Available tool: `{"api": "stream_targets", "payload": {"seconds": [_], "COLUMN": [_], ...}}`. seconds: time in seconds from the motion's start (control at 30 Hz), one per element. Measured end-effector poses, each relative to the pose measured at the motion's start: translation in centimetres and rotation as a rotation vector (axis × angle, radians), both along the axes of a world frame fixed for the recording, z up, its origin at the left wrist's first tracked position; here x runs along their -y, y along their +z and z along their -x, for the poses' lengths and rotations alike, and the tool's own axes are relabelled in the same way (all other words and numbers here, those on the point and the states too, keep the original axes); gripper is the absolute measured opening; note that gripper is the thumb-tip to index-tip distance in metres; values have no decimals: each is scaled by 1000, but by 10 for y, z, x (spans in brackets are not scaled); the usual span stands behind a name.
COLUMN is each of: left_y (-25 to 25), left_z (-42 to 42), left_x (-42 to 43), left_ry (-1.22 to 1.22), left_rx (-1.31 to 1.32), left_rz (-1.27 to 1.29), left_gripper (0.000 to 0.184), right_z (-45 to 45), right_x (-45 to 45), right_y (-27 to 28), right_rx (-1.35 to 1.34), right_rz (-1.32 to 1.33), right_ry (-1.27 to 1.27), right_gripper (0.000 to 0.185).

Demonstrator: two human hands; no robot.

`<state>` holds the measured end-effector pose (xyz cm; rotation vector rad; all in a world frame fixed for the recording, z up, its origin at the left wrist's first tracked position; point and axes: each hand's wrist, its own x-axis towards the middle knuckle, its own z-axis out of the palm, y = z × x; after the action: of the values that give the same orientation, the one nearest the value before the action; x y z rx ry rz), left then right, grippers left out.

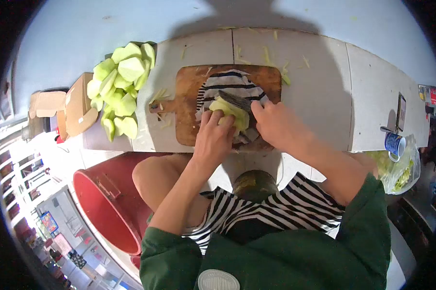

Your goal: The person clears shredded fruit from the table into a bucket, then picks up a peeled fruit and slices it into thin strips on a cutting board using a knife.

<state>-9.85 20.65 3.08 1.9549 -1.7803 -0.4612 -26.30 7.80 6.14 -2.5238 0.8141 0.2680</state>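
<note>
My left hand [214, 134] is closed on a pale green piece of fruit or vegetable [235, 113], its fingertips pressing the near side. In my right hand [276, 122] is a tool with a dark, ridged-looking blade [234, 100]; its handle is hidden in the fist. The blade lies against the far side of the pale green piece. Both hands work over a black-and-white striped cloth [231, 79], spread on a wooden cutting board [186, 96] whose handle points left.
Several cut light-green pieces [131, 68] are piled at the left, beside an open cardboard box [75, 108]. Thin shreds [266, 54] litter the tiles. A red bin [104, 203] stands lower left. At right are a phone [401, 112], a blue mug [394, 146] and a plastic bag [407, 174].
</note>
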Motion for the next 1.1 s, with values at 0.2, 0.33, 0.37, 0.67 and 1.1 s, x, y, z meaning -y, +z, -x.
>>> {"api": "stream_targets", "payload": {"seconds": [0.2, 0.33, 0.37, 0.67, 1.1], "left_y": [16, 15, 12, 2, 14], "left_z": [10, 11, 12, 6, 8], "left_x": [17, 25, 22, 25, 22], "left_ry": [14, 28, 8, -83, -86], "left_rx": [61, 161, 183, 101, 87], "left_rz": [-275, -272, -195, -179, -189], "left_gripper": [35, 24, 24, 29, 30], "right_z": [3, -12, -15, -20, -32], "right_x": [9, 11, 12, -3, -14], "right_y": [1, 9, 12, 24, 23], "right_rx": [16, 10, 35, -46, -53], "right_rz": [-1, 114, 119, 48, 66], "right_ry": [-47, 24, 70, 59, 35], "right_gripper": [20, 18, 19, 24, 24]}}
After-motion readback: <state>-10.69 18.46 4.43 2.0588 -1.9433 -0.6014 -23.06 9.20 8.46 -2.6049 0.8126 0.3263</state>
